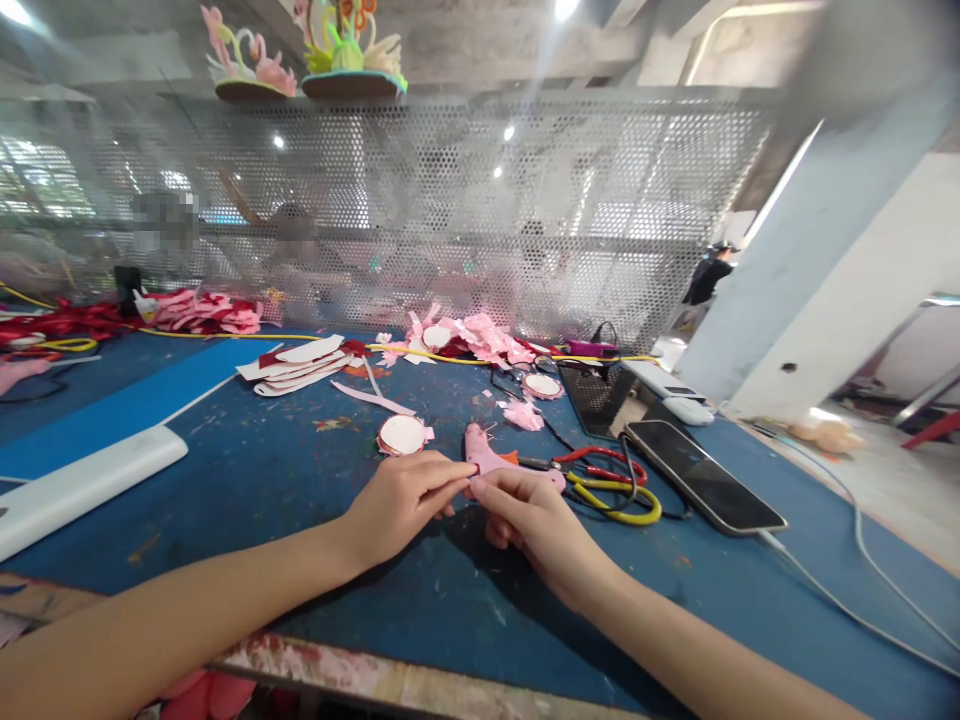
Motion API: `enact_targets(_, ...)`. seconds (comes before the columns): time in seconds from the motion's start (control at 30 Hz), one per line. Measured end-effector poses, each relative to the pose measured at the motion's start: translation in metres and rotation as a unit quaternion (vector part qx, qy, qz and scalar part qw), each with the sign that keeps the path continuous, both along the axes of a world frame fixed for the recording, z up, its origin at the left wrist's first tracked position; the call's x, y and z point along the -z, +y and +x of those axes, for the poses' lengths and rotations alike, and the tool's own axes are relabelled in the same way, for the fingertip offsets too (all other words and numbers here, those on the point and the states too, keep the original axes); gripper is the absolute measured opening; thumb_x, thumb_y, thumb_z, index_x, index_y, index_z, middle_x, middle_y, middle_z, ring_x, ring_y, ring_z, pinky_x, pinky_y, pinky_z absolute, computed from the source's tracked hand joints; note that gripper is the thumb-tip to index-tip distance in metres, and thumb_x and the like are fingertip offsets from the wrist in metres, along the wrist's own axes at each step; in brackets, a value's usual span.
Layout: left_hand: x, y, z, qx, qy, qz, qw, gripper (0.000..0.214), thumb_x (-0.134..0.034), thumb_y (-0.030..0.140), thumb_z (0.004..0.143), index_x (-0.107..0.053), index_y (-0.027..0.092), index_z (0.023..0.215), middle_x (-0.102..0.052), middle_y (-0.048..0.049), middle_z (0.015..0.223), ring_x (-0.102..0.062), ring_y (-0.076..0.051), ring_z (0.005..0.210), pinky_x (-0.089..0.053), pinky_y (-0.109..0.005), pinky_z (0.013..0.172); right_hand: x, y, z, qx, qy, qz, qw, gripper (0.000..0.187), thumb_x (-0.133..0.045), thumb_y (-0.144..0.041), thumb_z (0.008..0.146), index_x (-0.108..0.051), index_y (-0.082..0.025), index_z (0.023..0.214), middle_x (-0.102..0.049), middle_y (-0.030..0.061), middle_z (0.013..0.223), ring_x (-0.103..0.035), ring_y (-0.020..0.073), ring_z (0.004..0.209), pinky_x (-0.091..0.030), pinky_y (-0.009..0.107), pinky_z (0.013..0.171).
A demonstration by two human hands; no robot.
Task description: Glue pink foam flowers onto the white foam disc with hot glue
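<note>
My left hand [409,500] and my right hand [536,525] meet fingertip to fingertip above the blue table, both closed in a pinch. A tiny dark red bit shows between the fingertips; what it is I cannot make out. Just behind my right hand lies a pink glue gun [484,455], partly covered by the fingers. Scissors with red and yellow handles [630,515] rest to its right. Beyond my left hand is a white round disc [402,436] with a reddish edge. Another such disc [541,386] lies farther back, near a pink ruffled piece [523,415].
White and red cut pieces [304,365] are stacked at back left, beside a pink strip [373,398]. Pink petals [480,335] are heaped before a perforated metal screen [450,210]. A phone [701,475] with a cable lies right; a long white bar [90,485] lies left.
</note>
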State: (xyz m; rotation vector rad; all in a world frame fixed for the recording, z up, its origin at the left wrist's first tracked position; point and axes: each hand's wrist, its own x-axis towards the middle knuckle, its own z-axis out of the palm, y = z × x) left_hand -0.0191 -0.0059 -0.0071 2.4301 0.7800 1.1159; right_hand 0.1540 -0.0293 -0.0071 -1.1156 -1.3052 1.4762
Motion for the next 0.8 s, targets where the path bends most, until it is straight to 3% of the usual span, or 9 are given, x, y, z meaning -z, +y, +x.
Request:
enact_targets(0.17, 0.0001, -0.0001, 0.0008, 0.012, 0.040, 0.127, 0.991, 0.027, -0.040, 0.018, 0.090, -0.060, 0.011, 0.108, -0.066, -0.0077, 0.081, -0.063, -0.013, 0.074, -0.049, -0.021, 0.069, -0.0019, -0.0045, -0.0027, 0.008, 0.052, -0.003, 0.999, 0.034, -0.067, -0.047, 0.069, -0.055, -0.015, 0.066, -0.039, -0.0076, 0.045, -0.036, 0.0057, 0.042, -0.024, 0.022, 0.044)
enact_targets(0.37, 0.0011, -0.0012, -0.0001, -0.003, 0.081, 0.197, 0.977, 0.025, -0.041, 0.016, 0.090, -0.059, 0.011, 0.107, -0.068, -0.0090, 0.089, -0.064, -0.015, 0.081, -0.049, -0.022, 0.072, 0.0017, -0.0053, -0.0036, 0.013, 0.059, -0.006, 0.998, 0.034, -0.069, -0.045, 0.067, -0.054, -0.015, 0.066, -0.041, -0.0077, 0.044, -0.035, 0.0053, 0.042, -0.025, 0.022, 0.045)
enact_targets(0.5, -0.0006, -0.0003, -0.0008, 0.001, 0.079, 0.191, 0.978, 0.022, -0.041, 0.016, 0.090, -0.059, 0.012, 0.103, -0.067, -0.0062, 0.080, -0.063, -0.013, 0.074, -0.049, -0.020, 0.068, 0.0020, -0.0072, -0.0041, 0.008, 0.065, -0.015, 0.998, 0.032, -0.070, -0.043, 0.067, -0.057, -0.014, 0.068, -0.043, -0.0070, 0.047, -0.036, 0.0049, 0.043, -0.024, 0.021, 0.045)
enact_targets(0.67, -0.0008, 0.0036, 0.0001, 0.041, 0.019, 0.132, 0.990, 0.021, -0.041, 0.018, 0.091, -0.061, 0.013, 0.099, -0.063, -0.0018, 0.068, -0.059, -0.008, 0.059, -0.048, -0.018, 0.062, 0.0004, -0.0085, -0.0042, -0.008, 0.098, -0.025, 0.995, 0.032, -0.070, -0.042, 0.067, -0.054, -0.014, 0.064, -0.039, -0.0079, 0.044, -0.036, 0.0052, 0.043, -0.023, 0.022, 0.045)
enact_targets(0.8, 0.0010, 0.0054, 0.0005, 0.065, -0.004, 0.132, 0.989, 0.020, -0.045, 0.017, 0.089, -0.060, 0.013, 0.101, -0.062, -0.0010, 0.065, -0.059, -0.009, 0.060, -0.048, -0.019, 0.062, 0.0001, -0.0085, -0.0037, -0.015, 0.113, -0.027, 0.993, 0.032, -0.070, -0.042, 0.068, -0.055, -0.014, 0.064, -0.039, -0.0083, 0.043, -0.036, 0.0047, 0.042, -0.021, 0.022, 0.045)
